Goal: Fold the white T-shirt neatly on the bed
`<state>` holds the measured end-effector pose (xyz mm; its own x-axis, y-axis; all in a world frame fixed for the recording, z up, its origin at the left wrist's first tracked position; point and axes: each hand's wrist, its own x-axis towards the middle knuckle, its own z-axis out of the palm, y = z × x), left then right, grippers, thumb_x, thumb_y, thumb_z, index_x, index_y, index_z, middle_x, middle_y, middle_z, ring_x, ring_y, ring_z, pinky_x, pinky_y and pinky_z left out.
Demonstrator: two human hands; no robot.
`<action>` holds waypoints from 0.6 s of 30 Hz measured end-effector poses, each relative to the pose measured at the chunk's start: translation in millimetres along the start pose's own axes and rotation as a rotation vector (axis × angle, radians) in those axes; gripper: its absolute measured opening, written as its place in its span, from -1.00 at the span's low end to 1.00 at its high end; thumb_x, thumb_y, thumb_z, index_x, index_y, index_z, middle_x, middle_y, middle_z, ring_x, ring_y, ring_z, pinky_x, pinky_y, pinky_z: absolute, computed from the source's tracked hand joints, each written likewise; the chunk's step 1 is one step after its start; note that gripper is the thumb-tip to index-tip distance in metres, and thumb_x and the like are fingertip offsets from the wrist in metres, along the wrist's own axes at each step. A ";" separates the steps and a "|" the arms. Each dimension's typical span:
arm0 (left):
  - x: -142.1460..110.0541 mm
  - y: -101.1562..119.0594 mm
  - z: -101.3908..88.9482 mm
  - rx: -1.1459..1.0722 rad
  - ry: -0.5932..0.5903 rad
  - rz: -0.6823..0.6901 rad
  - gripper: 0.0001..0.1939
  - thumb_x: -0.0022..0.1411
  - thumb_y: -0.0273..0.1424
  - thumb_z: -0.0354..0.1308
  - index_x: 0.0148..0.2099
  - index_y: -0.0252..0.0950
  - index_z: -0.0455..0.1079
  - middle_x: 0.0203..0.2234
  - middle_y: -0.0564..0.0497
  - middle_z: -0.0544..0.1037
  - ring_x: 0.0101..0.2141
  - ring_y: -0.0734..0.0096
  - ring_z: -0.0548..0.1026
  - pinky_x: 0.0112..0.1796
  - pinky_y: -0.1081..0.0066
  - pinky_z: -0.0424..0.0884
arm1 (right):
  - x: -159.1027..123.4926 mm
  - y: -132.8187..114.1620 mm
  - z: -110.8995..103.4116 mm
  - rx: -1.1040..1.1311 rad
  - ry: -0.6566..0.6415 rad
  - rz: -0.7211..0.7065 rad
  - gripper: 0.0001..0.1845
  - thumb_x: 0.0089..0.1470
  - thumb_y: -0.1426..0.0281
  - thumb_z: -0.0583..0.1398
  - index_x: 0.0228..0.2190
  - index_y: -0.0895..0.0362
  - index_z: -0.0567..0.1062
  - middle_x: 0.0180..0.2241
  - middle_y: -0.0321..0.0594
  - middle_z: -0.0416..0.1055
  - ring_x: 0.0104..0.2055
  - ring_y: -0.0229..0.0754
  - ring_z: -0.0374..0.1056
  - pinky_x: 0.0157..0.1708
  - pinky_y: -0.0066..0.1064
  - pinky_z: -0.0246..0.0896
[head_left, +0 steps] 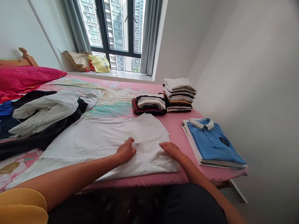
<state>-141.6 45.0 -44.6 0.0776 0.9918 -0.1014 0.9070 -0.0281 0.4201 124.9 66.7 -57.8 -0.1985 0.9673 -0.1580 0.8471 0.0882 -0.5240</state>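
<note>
A white T-shirt [88, 137] with a small faint print lies spread across the near edge of the bed. My left hand [126, 151] is closed on its fabric just below the print, thumb on top. Over toward the shirt's right end, my right hand [172, 150] pinches the cloth between thumb and fingers. A crease runs through the fabric between both hands. The fingers' undersides are partly hidden.
Loose clothes [46, 109] are heaped at the left by a red pillow [25, 77]. Folded clothes stand in a low stack [149, 104] and a tall stack [179, 95] at the back. A folded blue polo shirt [212, 143] tops a pile near the right wall.
</note>
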 end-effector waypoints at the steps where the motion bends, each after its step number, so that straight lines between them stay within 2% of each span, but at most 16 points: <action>1: -2.0 0.0 -1.1 0.036 0.043 0.145 -0.63 0.08 -0.46 -0.01 -0.02 -0.24 0.19 -0.17 -0.06 0.45 -0.20 0.28 0.41 -0.21 0.35 0.26 | 0.5 1.2 -0.7 0.014 -0.022 -0.019 -0.58 0.12 0.10 0.00 -0.58 0.13 0.34 -0.51 -0.30 0.37 -0.47 -0.29 0.20 -0.51 -0.47 -0.09; 3: -5.8 -0.2 -2.6 0.142 0.070 0.520 -0.72 0.15 -0.50 -0.07 -0.08 -0.21 0.26 -0.12 -0.04 0.41 -0.13 0.32 0.36 -0.09 0.33 0.21 | 0.6 3.2 0.5 0.035 -0.030 -0.040 -0.70 0.06 0.19 0.08 -0.55 0.13 0.34 -0.50 -0.34 0.37 -0.47 -0.31 0.20 -0.51 -0.49 -0.08; 4: -7.3 -0.3 -2.8 0.206 0.045 0.671 -0.76 0.19 -0.49 -0.11 -0.13 -0.21 0.29 -0.13 -0.03 0.41 -0.12 0.31 0.35 -0.07 0.32 0.18 | 0.0 4.0 2.1 0.040 -0.017 -0.044 -0.76 0.05 0.22 0.10 -0.52 0.12 0.35 -0.48 -0.35 0.37 -0.46 -0.31 0.21 -0.50 -0.50 -0.08; 5: -8.5 -0.5 -2.5 0.273 0.010 0.752 -0.78 0.22 -0.47 -0.13 -0.19 -0.21 0.32 -0.17 -0.04 0.42 -0.14 0.30 0.36 -0.07 0.29 0.18 | -0.8 4.6 4.3 0.041 0.002 -0.044 -0.79 0.05 0.24 0.10 -0.49 0.12 0.35 -0.46 -0.34 0.38 -0.44 -0.30 0.21 -0.49 -0.50 -0.07; 6: -9.4 -0.6 -2.0 0.335 -0.014 0.765 -0.79 0.24 -0.43 -0.13 -0.23 -0.23 0.34 -0.22 -0.06 0.43 -0.18 0.27 0.37 -0.10 0.26 0.19 | -1.8 5.3 6.6 0.040 0.027 -0.040 -0.80 0.06 0.25 0.08 -0.46 0.11 0.35 -0.44 -0.33 0.38 -0.42 -0.30 0.22 -0.47 -0.50 -0.06; 8: -10.4 -0.7 -1.0 0.424 -0.015 0.675 -0.80 0.23 -0.34 -0.08 -0.27 -0.26 0.35 -0.29 -0.10 0.43 -0.25 0.22 0.38 -0.16 0.21 0.21 | -3.8 6.7 10.7 0.032 0.080 -0.024 -0.78 0.11 0.24 0.04 -0.42 0.11 0.36 -0.41 -0.29 0.39 -0.39 -0.28 0.22 -0.42 -0.48 -0.05; 10: -11.3 -0.1 -1.9 0.456 0.017 0.593 -0.80 0.19 -0.28 -0.01 -0.26 -0.29 0.36 -0.31 -0.12 0.42 -0.27 0.18 0.38 -0.19 0.18 0.21 | -5.1 8.5 12.6 0.029 0.117 -0.005 -0.76 0.14 0.24 0.01 -0.38 0.11 0.37 -0.38 -0.26 0.40 -0.36 -0.26 0.22 -0.40 -0.47 -0.04; 11: -11.9 0.4 -3.2 0.455 0.025 0.601 -0.80 0.17 -0.29 0.01 -0.25 -0.29 0.36 -0.29 -0.12 0.42 -0.26 0.17 0.37 -0.18 0.18 0.21 | -5.3 9.4 12.5 0.032 0.123 0.003 -0.75 0.14 0.23 0.00 -0.37 0.11 0.37 -0.37 -0.25 0.40 -0.36 -0.26 0.23 -0.40 -0.47 -0.04; 15: -14.2 -0.9 -7.2 0.406 -0.028 0.802 -0.77 0.18 -0.36 0.00 -0.12 -0.26 0.35 -0.12 -0.13 0.41 -0.09 0.16 0.33 -0.05 0.19 0.16 | -7.2 10.6 7.2 0.044 0.069 0.003 -0.70 0.06 0.14 0.08 -0.48 0.11 0.37 -0.48 -0.29 0.37 -0.45 -0.26 0.20 -0.48 -0.47 -0.08; 16: -14.2 -2.7 -6.6 0.399 -0.040 0.805 -0.73 0.19 -0.33 0.00 -0.07 -0.25 0.33 -0.06 -0.14 0.39 -0.04 0.14 0.30 -0.01 0.17 0.12 | -8.6 10.1 5.7 0.043 0.055 -0.005 -0.70 0.02 0.15 0.12 -0.52 0.12 0.36 -0.51 -0.30 0.35 -0.48 -0.27 0.18 -0.49 -0.47 -0.10; 18: -13.4 -8.1 -3.5 0.400 -0.042 0.707 -0.58 0.19 -0.22 0.01 0.06 -0.26 0.27 0.06 -0.19 0.32 0.05 0.07 0.25 0.06 0.08 0.03 | -13.2 8.4 3.4 0.046 0.054 -0.034 -0.73 0.02 0.20 0.12 -0.56 0.12 0.32 -0.54 -0.33 0.31 -0.49 -0.29 0.16 -0.49 -0.47 -0.10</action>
<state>-151.5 32.3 -43.6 0.6958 0.7176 0.0300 0.7163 -0.6964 0.0446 133.0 53.8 -62.9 -0.1986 0.9755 -0.0945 0.8164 0.1113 -0.5667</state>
